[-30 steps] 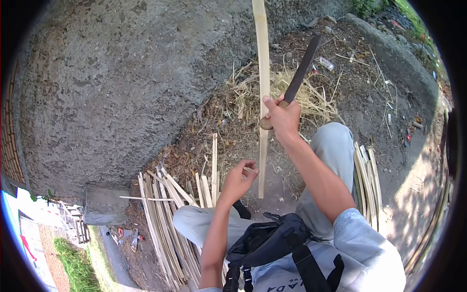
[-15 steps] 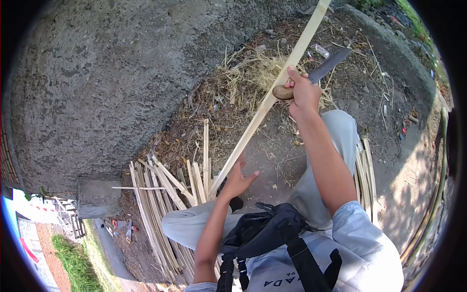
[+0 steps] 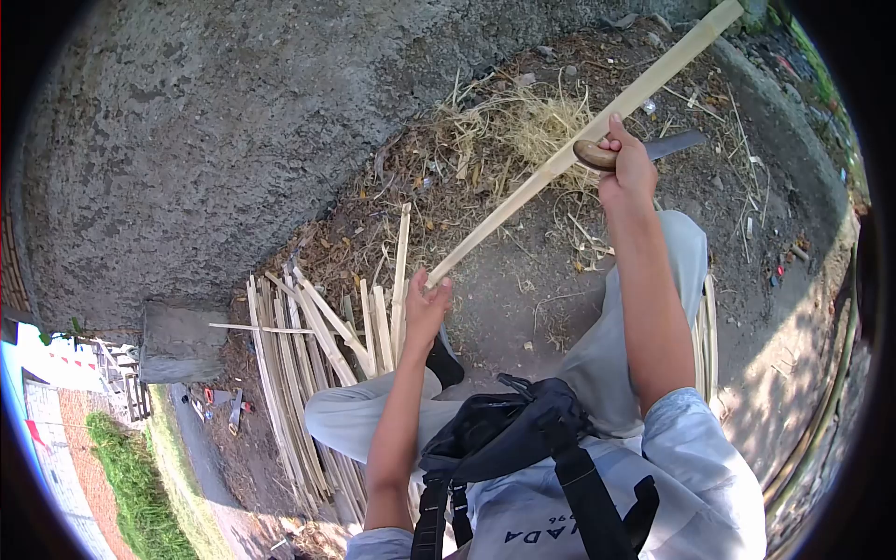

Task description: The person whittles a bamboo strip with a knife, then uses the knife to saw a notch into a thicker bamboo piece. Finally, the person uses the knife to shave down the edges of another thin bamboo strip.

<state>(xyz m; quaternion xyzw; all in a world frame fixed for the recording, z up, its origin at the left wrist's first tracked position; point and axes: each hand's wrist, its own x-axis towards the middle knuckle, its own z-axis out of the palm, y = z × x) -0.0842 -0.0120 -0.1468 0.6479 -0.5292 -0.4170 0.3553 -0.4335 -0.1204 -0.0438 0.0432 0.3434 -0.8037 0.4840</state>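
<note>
black bag (image 3: 509,434), contents hidden; left hand (image 3: 426,310) grips wooden strip (image 3: 556,166)

Outdoor yard (image 3: 779,397), seemingly: soil (image 3: 504,308), grass (image 3: 135,495).

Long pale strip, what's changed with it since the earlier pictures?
The strip has swung from near vertical in view to a slant, far end going right. The left hand, open before, now holds the strip's near end. The right hand still grips strip and knife together.
</note>
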